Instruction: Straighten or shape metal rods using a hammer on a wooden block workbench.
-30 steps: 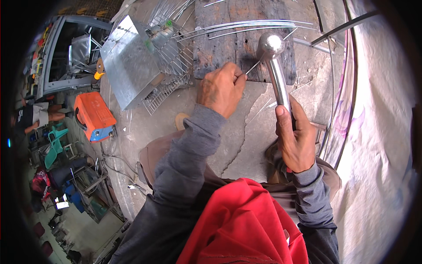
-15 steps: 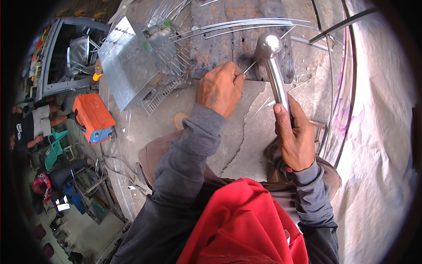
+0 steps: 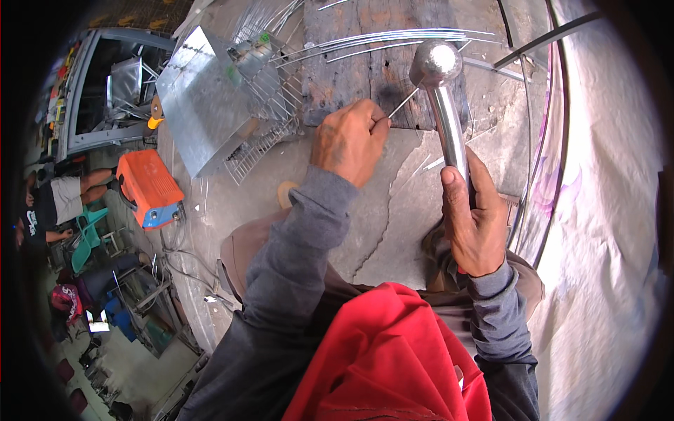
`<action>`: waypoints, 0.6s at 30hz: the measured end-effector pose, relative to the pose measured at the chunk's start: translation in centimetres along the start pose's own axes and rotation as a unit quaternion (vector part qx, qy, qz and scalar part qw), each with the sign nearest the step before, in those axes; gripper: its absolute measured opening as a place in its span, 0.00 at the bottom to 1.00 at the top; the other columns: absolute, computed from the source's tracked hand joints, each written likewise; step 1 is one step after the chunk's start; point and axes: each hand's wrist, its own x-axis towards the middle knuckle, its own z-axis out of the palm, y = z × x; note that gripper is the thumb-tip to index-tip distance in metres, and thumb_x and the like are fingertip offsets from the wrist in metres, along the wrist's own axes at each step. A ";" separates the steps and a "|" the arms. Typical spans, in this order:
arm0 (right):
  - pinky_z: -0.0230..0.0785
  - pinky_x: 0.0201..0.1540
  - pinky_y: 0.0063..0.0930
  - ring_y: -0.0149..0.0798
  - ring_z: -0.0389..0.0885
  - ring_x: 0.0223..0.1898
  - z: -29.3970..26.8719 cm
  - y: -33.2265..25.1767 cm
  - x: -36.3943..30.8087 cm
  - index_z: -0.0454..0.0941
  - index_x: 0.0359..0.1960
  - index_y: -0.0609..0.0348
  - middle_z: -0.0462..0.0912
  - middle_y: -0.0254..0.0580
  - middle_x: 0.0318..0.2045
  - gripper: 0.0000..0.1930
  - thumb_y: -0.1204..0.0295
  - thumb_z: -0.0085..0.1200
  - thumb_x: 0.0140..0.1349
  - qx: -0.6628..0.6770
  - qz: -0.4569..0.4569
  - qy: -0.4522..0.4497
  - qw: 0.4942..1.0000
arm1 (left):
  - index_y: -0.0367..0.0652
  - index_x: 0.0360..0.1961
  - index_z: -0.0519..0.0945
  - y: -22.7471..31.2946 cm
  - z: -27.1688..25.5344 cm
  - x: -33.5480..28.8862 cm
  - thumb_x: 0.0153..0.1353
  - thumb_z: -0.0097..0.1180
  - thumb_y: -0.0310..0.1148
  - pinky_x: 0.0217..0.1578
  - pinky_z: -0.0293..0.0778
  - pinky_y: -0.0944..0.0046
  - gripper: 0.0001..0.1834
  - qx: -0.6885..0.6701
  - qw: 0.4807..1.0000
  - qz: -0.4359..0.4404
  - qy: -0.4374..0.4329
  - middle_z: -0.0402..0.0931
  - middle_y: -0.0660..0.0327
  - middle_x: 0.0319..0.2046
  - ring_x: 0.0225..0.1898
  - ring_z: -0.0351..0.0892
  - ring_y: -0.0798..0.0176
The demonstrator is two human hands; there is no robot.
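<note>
From the head view, my left hand (image 3: 349, 140) is pinched shut on a thin wire (image 3: 404, 103), holding it between thumb and fingertips so its far end rests on the dark wooden board (image 3: 365, 49) just ahead of the knuckles. My right hand (image 3: 476, 224) is clenched round the handle of a steel hammer (image 3: 444, 105), whose rounded head sits right at the wire's far end, touching it or nearly so (I cannot tell which from this angle).

Beyond both hands, a bundle of long curved wires (image 3: 393, 38) lies across the board. Off to the left of my left hand sit a folded sheet-metal box (image 3: 193, 105) and a wire rack (image 3: 270, 119) leaning against it; farther left on the floor is an orange machine (image 3: 147, 188). A pale cloth (image 3: 604, 231) hangs to the right of my right hand, with a bent rod (image 3: 554, 119) running alongside it. The cracked concrete surface (image 3: 379, 210) lies under my wrists.

My worry here is the left fingertips: they grip the wire close to where the hammer head lands, so a strike that drifts would catch them. The wire is thin and springy, and a glancing blow could, I judge, flick it out of the pinch or kink it. The board's worn, uneven face may also let the wire roll sideways.
</note>
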 end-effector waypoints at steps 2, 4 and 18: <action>0.73 0.32 0.27 0.30 0.77 0.25 0.3 0.7 0.2 0.74 0.61 0.66 0.81 0.48 0.26 0.23 0.61 0.55 0.73 0.037 -0.007 -0.006 0.999 | 0.36 0.37 0.85 0.1 -0.1 -0.2 0.63 0.65 0.35 0.37 0.81 0.59 0.11 0.000 1.000 -0.011 -0.007 0.86 0.51 0.31 0.33 0.87 0.56; 0.71 0.30 0.26 0.27 0.76 0.25 0.0 0.6 0.4 0.74 0.61 0.66 0.80 0.46 0.24 0.22 0.61 0.54 0.74 -0.004 0.028 -0.029 0.999 | 0.36 0.37 0.85 0.0 -0.2 0.0 0.63 0.64 0.35 0.37 0.81 0.59 0.11 -0.002 1.000 -0.017 -0.014 0.86 0.51 0.31 0.33 0.87 0.56; 0.68 0.26 0.26 0.27 0.73 0.20 0.3 1.3 1.3 0.76 0.59 0.64 0.77 0.43 0.20 0.22 0.58 0.54 0.74 0.033 0.009 0.027 0.999 | 0.38 0.39 0.86 -0.1 -1.4 -0.4 0.63 0.63 0.39 0.36 0.80 0.57 0.13 0.002 0.997 -0.048 -0.069 0.87 0.49 0.33 0.33 0.88 0.54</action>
